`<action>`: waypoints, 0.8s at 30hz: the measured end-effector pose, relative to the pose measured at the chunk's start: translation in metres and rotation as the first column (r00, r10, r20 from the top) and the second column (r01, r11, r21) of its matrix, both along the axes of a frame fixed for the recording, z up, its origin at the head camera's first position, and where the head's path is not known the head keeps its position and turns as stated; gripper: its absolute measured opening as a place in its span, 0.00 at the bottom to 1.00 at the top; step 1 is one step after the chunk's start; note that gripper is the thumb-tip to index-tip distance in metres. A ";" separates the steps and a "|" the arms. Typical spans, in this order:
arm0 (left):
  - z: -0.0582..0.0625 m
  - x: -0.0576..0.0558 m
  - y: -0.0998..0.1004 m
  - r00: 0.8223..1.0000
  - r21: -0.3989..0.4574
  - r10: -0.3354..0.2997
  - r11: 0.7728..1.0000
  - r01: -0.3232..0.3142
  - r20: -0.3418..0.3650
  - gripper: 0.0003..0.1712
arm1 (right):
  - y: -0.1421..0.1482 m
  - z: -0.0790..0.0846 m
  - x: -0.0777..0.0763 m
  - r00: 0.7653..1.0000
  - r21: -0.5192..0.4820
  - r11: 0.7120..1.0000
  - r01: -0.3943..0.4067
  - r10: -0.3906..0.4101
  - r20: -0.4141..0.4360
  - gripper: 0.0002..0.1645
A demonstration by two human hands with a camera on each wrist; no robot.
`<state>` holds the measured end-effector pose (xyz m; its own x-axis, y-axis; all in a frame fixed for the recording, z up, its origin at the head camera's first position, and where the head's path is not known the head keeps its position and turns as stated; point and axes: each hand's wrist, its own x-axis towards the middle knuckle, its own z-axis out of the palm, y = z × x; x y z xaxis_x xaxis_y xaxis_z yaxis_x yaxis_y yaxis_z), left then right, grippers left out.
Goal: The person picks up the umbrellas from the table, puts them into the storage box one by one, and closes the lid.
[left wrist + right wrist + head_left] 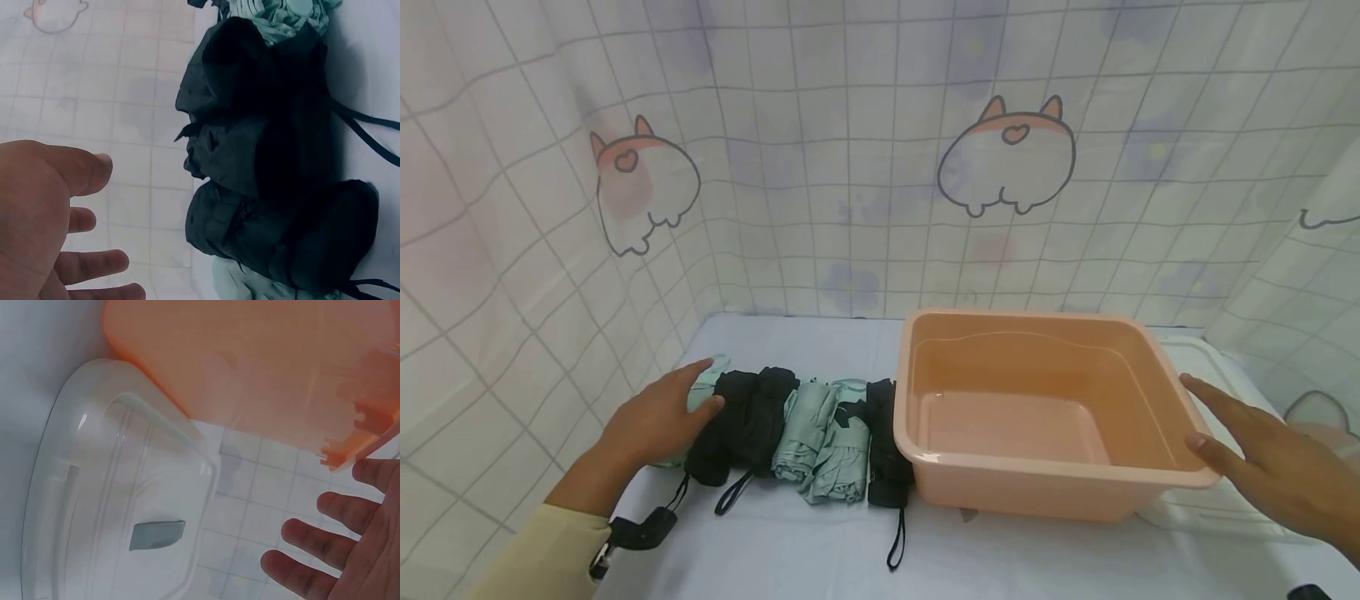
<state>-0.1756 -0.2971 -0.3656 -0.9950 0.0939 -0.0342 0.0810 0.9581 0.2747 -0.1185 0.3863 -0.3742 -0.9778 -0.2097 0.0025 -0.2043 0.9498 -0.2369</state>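
A row of several folded umbrellas lies on the white cloth, left of a peach plastic basin (1007, 483). They include black umbrellas (741, 421) (269, 237) with wrist loops and mint green umbrellas (842, 454). Over the left end of the row, my left hand (651, 421) is spread with nothing in its grasp, partly hiding a mint umbrella. In the left wrist view its fingers are apart from the black ones. My right hand (1277, 458) is held with loose, extended fingers at the basin's right rim, thumb and fingertips right beside it. The basin's inside holds nothing.
A white plastic lid (1202, 358) (162, 487) with a grey tab lies at the right, partly under the basin. Grid-patterned curtains (850, 167) with cartoon prints enclose the back and sides. Black wrist-worn straps (643, 533) show near the left sleeve.
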 end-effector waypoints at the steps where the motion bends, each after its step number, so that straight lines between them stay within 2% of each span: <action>1: -0.001 0.000 -0.001 1.000 0.004 0.007 1.000 -0.007 0.007 0.43 | 0.000 0.000 0.000 1.000 -0.006 1.000 -0.005 0.005 -0.004 0.46; 7: -0.006 -0.002 -0.010 0.998 0.015 0.042 0.999 -0.043 0.036 0.43 | 0.000 0.000 0.001 0.999 -0.017 1.000 -0.022 0.022 -0.025 0.46; 13: -0.013 -0.004 -0.020 0.995 0.005 0.073 0.997 -0.074 0.063 0.43 | -0.002 0.000 0.000 1.000 0.008 1.000 0.006 -0.006 0.007 0.47; 24: -0.024 -0.011 -0.031 0.994 -0.001 0.079 0.997 -0.079 0.076 0.42 | -0.001 -0.002 0.001 1.000 -0.003 1.000 0.014 -0.014 0.016 0.47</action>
